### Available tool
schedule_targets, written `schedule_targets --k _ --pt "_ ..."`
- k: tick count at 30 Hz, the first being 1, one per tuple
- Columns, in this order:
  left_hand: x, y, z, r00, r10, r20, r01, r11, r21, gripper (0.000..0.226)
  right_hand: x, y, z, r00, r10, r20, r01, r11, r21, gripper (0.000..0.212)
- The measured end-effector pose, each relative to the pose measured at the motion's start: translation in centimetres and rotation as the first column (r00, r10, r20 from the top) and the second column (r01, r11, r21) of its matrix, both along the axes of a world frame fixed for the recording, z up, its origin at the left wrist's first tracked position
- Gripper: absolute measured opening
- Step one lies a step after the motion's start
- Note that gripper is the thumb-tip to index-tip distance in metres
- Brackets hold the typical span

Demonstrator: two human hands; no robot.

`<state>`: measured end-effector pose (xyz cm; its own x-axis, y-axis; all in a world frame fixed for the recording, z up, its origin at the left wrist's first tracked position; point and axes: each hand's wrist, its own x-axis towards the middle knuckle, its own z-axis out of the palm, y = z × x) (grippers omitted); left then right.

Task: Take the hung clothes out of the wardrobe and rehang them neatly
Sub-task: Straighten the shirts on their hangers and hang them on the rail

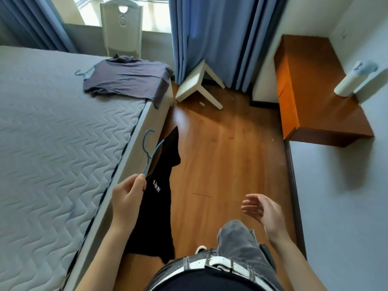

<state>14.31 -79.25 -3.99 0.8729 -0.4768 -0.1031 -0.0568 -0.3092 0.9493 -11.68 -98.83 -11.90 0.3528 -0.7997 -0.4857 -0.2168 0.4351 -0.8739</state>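
The left hand pinches the lower end of a thin blue wire hanger between thumb and fingertips, beside the edge of the bed. The hanger's hook curls upward in an open loop, and its slim arm runs down into the collar of a black T-shirt. The shirt hangs limp from it in soft vertical folds, a small line of white lettering showing on the dark fabric, its hem reaching down near the person's waist above the floor.

The right hand is empty, its fingers loosely spread and curved, held in the air well apart from the shirt, over a knee in faded grey denim.

The bed carries a bare mattress of pale grey cloth quilted in a chevron pattern, with a light boxy frame along its side. At its far corner a grey-purple T-shirt lies flat and slightly rumpled, one sleeve drooping over the edge, with the hook of another wire hanger poking out at its collar.

The floor is glossy warm brown wood planks. A white stool lies tipped against long pleated blue curtains.
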Motion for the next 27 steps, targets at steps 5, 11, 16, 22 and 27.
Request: schedule_targets --k 5,11,16,22,27 --pt "5.0 -11.1 -2.9 0.991 0.112 -0.068 -0.114 0.993 -0.017 0.039 4.4 -11.8 -1.7 0.999 0.038 -0.030 -0.037 0.999 0.021 0.034" --pt "10.1 -22.0 -4.9 0.931 0.351 -0.102 -0.350 0.936 0.030 0.040 14.8 -28.5 -2.5 0.978 0.201 -0.047 -0.200 0.979 0.027 0.034" --pt "13.8 -27.9 -4.4 0.877 0.471 -0.097 -0.464 0.882 0.086 0.039 26.1 -39.7 -0.3 0.917 0.398 -0.015 -0.398 0.917 0.022 0.035" --pt "19.6 -34.8 -5.2 0.831 0.552 -0.069 -0.540 0.830 0.139 0.040 39.4 -48.4 -0.3 0.830 0.558 -0.003 -0.558 0.830 0.012 0.036" --pt "27.7 -41.0 -8.0 0.818 0.570 -0.076 -0.552 0.816 0.175 0.041 50.0 -54.2 -2.1 0.782 0.622 -0.031 -0.623 0.782 -0.011 0.036"
